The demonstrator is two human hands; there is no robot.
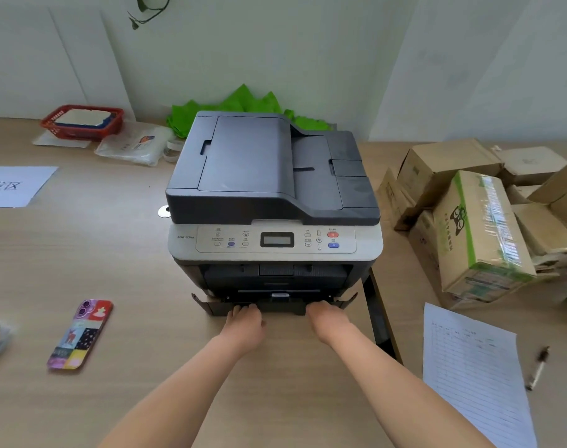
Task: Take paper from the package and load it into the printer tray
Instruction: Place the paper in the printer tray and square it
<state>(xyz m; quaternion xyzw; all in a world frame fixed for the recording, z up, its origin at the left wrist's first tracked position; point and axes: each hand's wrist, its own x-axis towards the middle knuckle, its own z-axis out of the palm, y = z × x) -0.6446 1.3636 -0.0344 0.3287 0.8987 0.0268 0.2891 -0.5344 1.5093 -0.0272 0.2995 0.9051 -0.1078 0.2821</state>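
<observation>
a: at the front of the desk, what do you see of the hands?

b: i see both forearms reaching straight ahead, roughly parallel, palms down. my left hand (245,318) and right hand (325,316) sit side by side against the front lip of the printer tray (269,307), left toward the tray's left half, right toward its right half.

a: are the fingers closed on it?

b: the fingers of both hands curl forward onto the tray's front edge and touch it. the tips disappear against the dark plastic, so i cannot tell whether they hook under the lip or only press on it. neither hand has paper in it.

a: and the tray itself?

b: it's at the very bottom of the printer (272,195), low on the desk (130,253), its front sticking out slightly past the printer body. small brown flaps show at either end of it. i can't make out any paper inside.

a: where's the paper package?

b: i can't pick one out for certain. well to the right of the printer there's a heap of cardboard boxes (482,234), one with green print and shiny tape. nearer me on the right lies a lined sheet (476,373) with a pen (538,368) beside it. a phone (80,334) lies on the left, well apart from the hands.
</observation>
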